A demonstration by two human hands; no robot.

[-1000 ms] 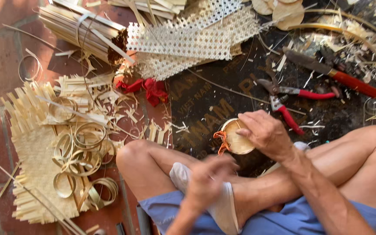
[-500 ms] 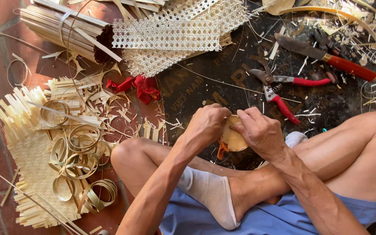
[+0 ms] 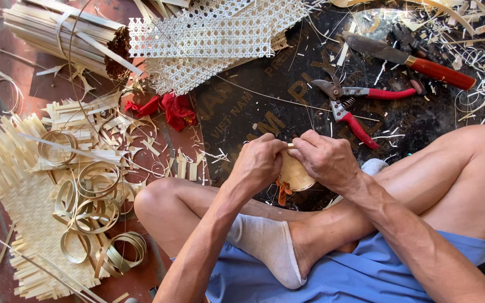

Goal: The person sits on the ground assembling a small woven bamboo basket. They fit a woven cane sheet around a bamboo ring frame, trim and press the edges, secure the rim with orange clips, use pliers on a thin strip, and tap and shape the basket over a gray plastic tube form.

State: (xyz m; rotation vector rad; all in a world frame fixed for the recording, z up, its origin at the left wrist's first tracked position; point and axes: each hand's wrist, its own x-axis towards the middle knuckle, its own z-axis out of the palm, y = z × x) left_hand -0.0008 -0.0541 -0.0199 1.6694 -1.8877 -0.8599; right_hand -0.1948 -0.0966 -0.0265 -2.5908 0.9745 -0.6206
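Observation:
Both my hands meet over my crossed legs on a small round woven bamboo piece [image 3: 297, 173]. My left hand [image 3: 258, 163] grips its left edge, and my right hand [image 3: 326, 160] pinches its top and right side. An orange scrap [image 3: 282, 192] hangs below the piece. Most of the piece is hidden behind my fingers.
Red-handled pruning shears [image 3: 352, 104] and a red-handled knife [image 3: 408, 59] lie on a dark mat [image 3: 254, 106] ahead. Woven cane mesh [image 3: 209, 36], a tied bundle of bamboo strips [image 3: 57, 33], a red cloth [image 3: 169, 109], bamboo rings [image 3: 94, 193] and a woven sheet [image 3: 21, 207] lie left.
My left hand came up from beside my foot and took hold of the round piece alongside my right hand. The view has shifted slightly.

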